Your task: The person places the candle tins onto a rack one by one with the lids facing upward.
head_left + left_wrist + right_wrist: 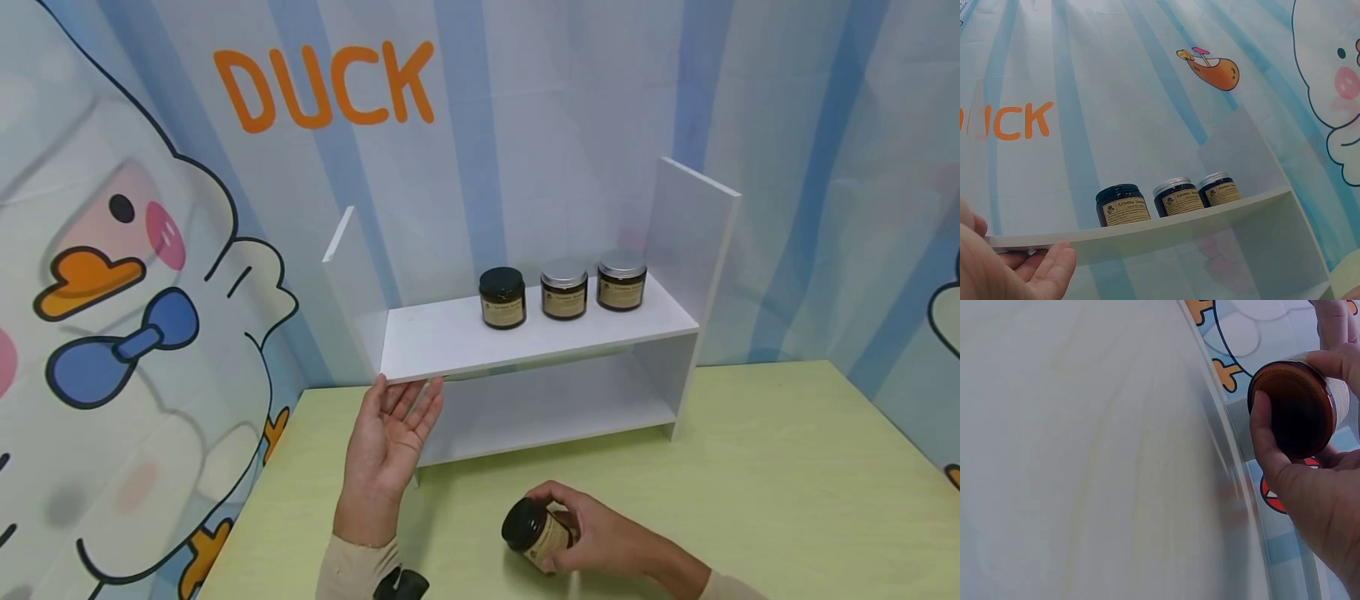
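My right hand [607, 537] grips a dark amber jar [551, 542] with a black lid and tan label, tilted above the table front. In the right wrist view, the jar's round brown base [1291, 409] faces the camera, with fingers and thumb around its side. My left hand [390, 446], palm up, holds the front left corner of the white shelf [427, 342], fingers under the board and thumb at its edge. On that upper board stand three upright labelled jars: a black-lidded one [503, 298] and two silver-lidded ones, the middle jar [564, 290] and the right jar [622, 282].
The shelf has a lower board [540, 408] and upright side panels, the right panel [690, 242] rising above the upper board. It stands on a pale green table [780, 467]. Behind hangs a blue striped cloth [585, 125] with a duck print.
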The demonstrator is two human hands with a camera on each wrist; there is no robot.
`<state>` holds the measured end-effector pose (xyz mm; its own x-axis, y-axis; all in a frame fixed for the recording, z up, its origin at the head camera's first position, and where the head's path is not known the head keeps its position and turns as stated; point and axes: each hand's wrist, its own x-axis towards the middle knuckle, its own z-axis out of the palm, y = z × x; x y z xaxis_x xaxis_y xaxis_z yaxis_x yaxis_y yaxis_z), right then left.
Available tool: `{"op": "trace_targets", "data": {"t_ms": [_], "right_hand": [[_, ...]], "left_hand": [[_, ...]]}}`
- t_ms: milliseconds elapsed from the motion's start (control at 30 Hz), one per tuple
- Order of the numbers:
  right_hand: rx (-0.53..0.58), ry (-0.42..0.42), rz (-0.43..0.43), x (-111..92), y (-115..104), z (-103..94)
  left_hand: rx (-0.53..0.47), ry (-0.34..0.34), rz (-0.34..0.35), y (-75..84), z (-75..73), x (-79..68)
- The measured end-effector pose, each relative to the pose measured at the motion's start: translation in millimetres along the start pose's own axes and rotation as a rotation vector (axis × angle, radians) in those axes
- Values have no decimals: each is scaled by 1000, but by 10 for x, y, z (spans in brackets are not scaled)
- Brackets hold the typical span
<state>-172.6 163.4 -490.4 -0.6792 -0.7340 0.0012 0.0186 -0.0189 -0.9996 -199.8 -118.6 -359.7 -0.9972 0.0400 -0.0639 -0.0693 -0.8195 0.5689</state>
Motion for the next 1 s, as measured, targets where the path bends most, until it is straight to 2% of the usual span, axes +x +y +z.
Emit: {"op": "trace_targets", "data": {"t_ms": [433,1000], "right_hand": [[98,-22,-38,25,28,-21],[76,5,-60,24,38,10]], "left_hand": [[-6,7,-6,2,2,11],[-4,8,-1,-3,-1,3]]}}
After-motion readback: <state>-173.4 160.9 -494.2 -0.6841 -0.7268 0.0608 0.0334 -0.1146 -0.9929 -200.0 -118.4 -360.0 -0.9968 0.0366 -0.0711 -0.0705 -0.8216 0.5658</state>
